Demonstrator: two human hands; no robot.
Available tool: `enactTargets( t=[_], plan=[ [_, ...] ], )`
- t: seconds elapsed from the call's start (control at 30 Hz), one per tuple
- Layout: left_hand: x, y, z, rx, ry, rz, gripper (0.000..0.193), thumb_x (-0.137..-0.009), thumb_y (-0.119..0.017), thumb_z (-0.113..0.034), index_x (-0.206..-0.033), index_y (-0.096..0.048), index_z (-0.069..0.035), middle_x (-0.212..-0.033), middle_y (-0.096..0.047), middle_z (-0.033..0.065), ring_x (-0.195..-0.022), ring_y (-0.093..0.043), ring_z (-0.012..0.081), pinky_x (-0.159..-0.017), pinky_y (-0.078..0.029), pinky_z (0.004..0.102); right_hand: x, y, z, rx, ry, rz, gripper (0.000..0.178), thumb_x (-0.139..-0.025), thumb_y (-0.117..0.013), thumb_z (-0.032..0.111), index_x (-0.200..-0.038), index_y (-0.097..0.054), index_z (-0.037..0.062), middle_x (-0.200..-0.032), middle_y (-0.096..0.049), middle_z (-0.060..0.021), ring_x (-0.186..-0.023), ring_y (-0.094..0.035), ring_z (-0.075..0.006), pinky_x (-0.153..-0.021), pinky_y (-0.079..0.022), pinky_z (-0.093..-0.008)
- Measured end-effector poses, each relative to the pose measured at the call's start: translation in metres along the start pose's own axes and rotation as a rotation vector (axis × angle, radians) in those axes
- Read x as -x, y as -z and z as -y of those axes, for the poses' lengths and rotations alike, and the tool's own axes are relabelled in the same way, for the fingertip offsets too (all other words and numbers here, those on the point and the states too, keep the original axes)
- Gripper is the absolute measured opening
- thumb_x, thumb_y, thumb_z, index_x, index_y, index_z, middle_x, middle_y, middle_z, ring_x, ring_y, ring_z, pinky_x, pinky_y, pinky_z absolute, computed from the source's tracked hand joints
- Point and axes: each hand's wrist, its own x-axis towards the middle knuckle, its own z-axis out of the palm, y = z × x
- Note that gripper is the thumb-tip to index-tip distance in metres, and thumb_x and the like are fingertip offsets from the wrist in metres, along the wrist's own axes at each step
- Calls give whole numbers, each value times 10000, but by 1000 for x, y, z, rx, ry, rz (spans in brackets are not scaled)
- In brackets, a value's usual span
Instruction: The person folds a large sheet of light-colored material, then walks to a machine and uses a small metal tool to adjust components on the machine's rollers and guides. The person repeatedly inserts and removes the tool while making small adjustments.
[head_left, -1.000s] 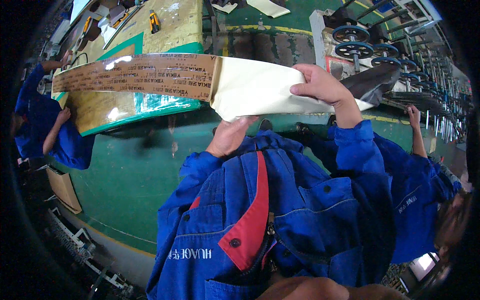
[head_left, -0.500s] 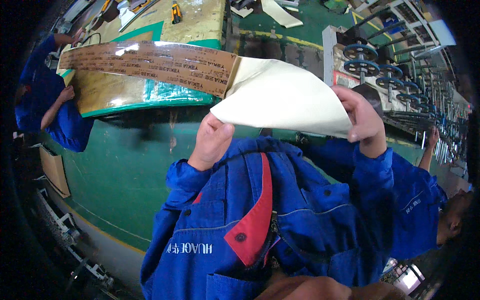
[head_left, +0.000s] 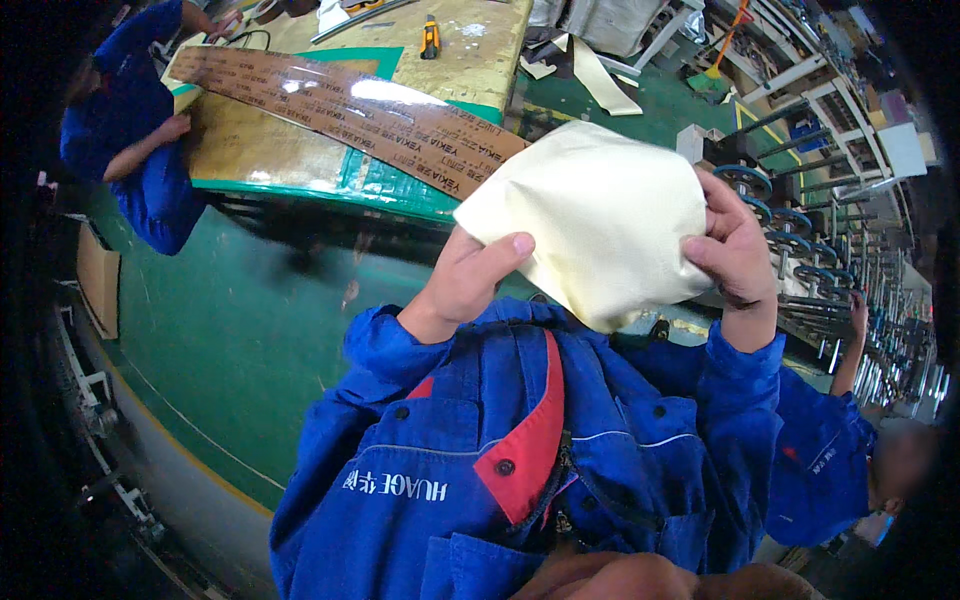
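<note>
Head view: the left hand (head_left: pixel 468 278) pinches the lower left edge of a cream sheet (head_left: pixel 590 215) at frame centre — thumb on top. The right hand (head_left: pixel 735 250) grips its right edge, fingers curled. A brown printed strip (head_left: pixel 350 105) runs to the upper left, over a workbench (head_left: pixel 480 60).

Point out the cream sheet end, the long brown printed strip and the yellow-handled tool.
cream sheet end (head_left: pixel 590 215), head view, middle of its pale face
long brown printed strip (head_left: pixel 350 105), head view, mid-length
yellow-handled tool (head_left: pixel 430 38), head view, handle
</note>
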Motion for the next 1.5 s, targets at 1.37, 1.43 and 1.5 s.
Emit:
enactTargets(
  t=[1.37,1.43,1.5],
  plan=[
    [47,-26,7,23,90,39,847,-953,-708,-429,-1565,-333,20,-1546,-468,186,-1422,-471,323,-1180,-380,463,17,1,8,-28,170,-3,786,-849,-807,195,-1503,-449,-54,-1193,-729,-160,-1018,-724,-172,-893,-563,-284],
    [47,-30,11,-93,128,59,808,-931,-769,-302,-1549,-357,14,-1517,-497,168,-1398,-497,294,-1157,-410,432,22,2,8,12,147,34,734,-889,-773,161,-1514,-443,-40,-1219,-720,-144,-1093,-693,-168,-952,-539,-295],
    [48,-36,16,-90,197,70,775,-908,-791,-191,-1531,-379,16,-1493,-521,157,-1375,-517,277,-1136,-431,415,26,3,7,30,172,74,659,-940,-716,89,-1528,-439,-15,-1212,-721,-114,-1128,-662,-151,-994,-513,-300]
  ],
)
